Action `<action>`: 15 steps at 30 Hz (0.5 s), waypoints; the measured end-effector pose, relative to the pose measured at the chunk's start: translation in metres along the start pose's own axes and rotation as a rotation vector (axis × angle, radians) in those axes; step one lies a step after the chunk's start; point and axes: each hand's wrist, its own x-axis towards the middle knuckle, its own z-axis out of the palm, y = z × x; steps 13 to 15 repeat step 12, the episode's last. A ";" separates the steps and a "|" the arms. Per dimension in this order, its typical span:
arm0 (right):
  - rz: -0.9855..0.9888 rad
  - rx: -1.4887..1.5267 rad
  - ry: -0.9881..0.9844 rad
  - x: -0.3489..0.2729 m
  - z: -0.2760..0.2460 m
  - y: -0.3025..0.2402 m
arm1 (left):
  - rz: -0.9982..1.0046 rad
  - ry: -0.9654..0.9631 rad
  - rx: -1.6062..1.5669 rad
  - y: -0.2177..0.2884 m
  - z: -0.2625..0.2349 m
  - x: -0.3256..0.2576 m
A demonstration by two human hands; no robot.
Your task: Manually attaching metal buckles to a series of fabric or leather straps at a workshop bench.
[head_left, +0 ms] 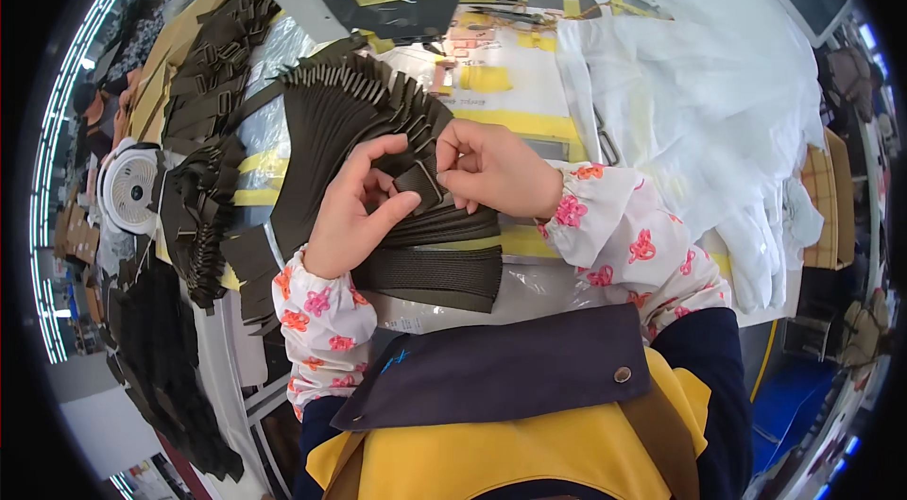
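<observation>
1. Webbing strap point(420, 184), dark olive, sits pinched between both hands at the picture's centre; its visible end tilts from seven o'clock up toward one o'clock, with a rectangular slide buckle on it.
2. The left hand point(354, 207) grips the strap from nine o'clock, thumb pressed against its lower edge and fingers curled over the top.
3. The right hand point(491, 169) clamps the strap's upper end from three o'clock, fingertips touching the buckle.
4. Beneath the hands lies a fanned stack of olive straps point(331, 113), their long axes spreading from six o'clock out toward eleven and twelve o'clock.
5. At nine o'clock a second bundle of buckled straps point(203, 207) lies beside a small white fan point(128, 186).
6. White fabric point(699, 84) is heaped at two o'clock on the table point(529, 75).
</observation>
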 end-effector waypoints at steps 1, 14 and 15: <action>-0.033 -0.099 0.016 -0.005 -0.006 -0.006 | 0.052 -0.111 0.163 -0.003 -0.002 0.004; 0.075 -1.178 0.510 -0.084 -0.135 -0.017 | 0.346 -0.031 0.681 -0.014 0.025 0.019; 0.075 -1.178 0.510 -0.084 -0.135 -0.017 | 0.346 -0.031 0.681 -0.014 0.025 0.019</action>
